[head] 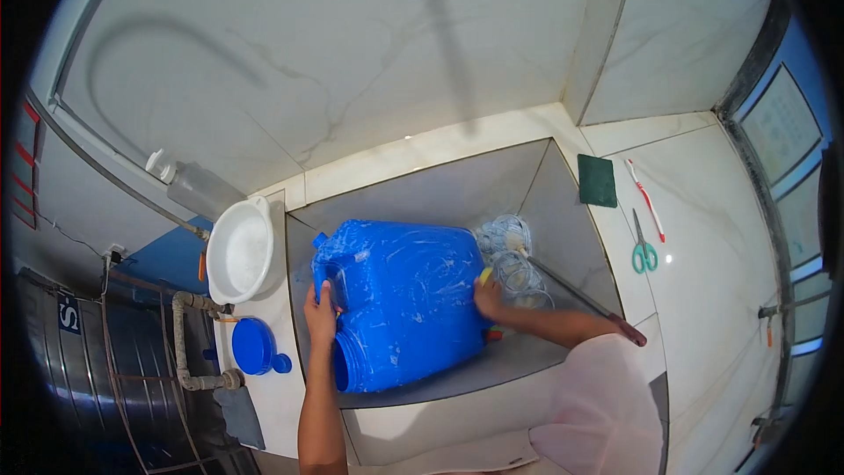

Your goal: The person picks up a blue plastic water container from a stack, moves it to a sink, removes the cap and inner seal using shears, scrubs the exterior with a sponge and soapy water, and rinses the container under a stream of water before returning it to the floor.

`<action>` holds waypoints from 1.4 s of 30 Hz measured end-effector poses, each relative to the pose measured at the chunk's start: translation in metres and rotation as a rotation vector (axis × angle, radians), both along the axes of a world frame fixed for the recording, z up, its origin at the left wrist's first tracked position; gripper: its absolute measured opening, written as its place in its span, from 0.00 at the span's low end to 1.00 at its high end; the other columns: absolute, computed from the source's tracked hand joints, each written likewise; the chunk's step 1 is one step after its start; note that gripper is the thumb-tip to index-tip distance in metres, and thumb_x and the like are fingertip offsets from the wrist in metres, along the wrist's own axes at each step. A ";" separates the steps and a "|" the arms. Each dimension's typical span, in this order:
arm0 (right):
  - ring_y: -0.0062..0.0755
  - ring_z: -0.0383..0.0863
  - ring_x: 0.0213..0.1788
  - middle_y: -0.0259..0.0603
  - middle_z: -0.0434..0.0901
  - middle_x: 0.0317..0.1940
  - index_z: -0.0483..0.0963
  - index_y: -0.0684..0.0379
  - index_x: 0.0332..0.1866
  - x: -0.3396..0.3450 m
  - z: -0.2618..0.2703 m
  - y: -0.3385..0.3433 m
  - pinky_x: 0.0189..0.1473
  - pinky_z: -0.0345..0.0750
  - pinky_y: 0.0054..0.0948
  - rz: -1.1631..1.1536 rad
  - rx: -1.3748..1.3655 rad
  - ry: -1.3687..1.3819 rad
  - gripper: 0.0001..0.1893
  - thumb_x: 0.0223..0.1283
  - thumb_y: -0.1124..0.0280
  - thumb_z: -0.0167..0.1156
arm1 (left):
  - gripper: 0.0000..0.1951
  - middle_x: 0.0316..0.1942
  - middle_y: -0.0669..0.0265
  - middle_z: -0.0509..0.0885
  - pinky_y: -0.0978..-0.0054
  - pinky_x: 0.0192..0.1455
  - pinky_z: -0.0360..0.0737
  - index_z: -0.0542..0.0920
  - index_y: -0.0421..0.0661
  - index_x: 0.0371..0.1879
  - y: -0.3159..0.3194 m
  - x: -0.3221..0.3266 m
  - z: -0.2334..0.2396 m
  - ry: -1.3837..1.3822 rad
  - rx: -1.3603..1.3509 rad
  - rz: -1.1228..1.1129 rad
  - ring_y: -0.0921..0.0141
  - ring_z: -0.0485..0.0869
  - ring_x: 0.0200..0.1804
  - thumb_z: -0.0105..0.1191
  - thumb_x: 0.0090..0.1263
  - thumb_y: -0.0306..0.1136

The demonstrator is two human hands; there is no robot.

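A blue plastic jerry can [422, 290] lies on its side in a grey-lined tiled basin [422, 194], streaked with white suds. Its wide threaded mouth [346, 363] is uncapped and faces left, towards me. My left hand [321, 313] is wrapped around the can's handle at the left end. At the opposite end, my right hand [488, 297] presses a yellow sponge [486, 275] against the can's base; most of the sponge is hidden by the fingers. Below that hand, a small red and green object [493, 334] is partly covered by the can.
Behind my right hand are clear tubing-like coils [511, 244] and a long-handled brush [567, 287]. On the right ledge lie a green scouring pad [597, 181], a toothbrush [647, 201] and scissors [645, 256]. The left ledge holds a white basin [241, 251], a pump bottle [201, 188] and blue caps [253, 346].
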State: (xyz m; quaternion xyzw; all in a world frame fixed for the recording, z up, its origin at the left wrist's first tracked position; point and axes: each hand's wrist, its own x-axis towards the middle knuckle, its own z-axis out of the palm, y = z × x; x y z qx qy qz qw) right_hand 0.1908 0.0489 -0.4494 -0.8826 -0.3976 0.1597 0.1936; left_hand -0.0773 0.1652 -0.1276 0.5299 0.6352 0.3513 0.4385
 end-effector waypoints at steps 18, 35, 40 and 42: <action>0.50 0.73 0.48 0.54 0.74 0.44 0.73 0.66 0.40 -0.041 0.349 0.056 0.57 0.65 0.42 1.004 0.580 -0.068 0.14 0.49 0.70 0.51 | 0.21 0.43 0.53 0.77 0.63 0.56 0.65 0.74 0.46 0.50 -0.023 0.087 0.056 0.486 0.599 -0.383 0.56 0.73 0.49 0.46 0.65 0.48; 0.43 0.59 0.62 0.47 0.63 0.58 0.63 0.63 0.58 0.067 0.408 0.016 0.64 0.57 0.34 0.809 0.225 0.819 0.27 0.52 0.65 0.55 | 0.23 0.56 0.48 0.66 0.52 0.66 0.47 0.73 0.40 0.46 -0.039 0.096 0.076 0.853 0.856 -0.585 0.55 0.65 0.59 0.46 0.64 0.49; 0.44 0.61 0.61 0.49 0.64 0.57 0.64 0.65 0.56 0.092 0.395 0.043 0.62 0.58 0.34 0.580 0.491 0.635 0.25 0.59 0.59 0.52 | 0.26 0.30 0.45 0.79 0.55 0.41 0.74 0.76 0.37 0.33 -0.039 0.096 0.107 0.819 0.385 -0.797 0.49 0.78 0.36 0.47 0.61 0.55; 0.47 0.59 0.62 0.52 0.62 0.58 0.61 0.67 0.58 0.060 0.369 0.037 0.64 0.55 0.37 0.363 0.643 0.222 0.25 0.61 0.60 0.49 | 0.27 0.24 0.44 0.79 0.55 0.33 0.75 0.76 0.35 0.30 -0.041 0.098 0.090 0.759 0.391 -0.607 0.46 0.78 0.30 0.49 0.61 0.54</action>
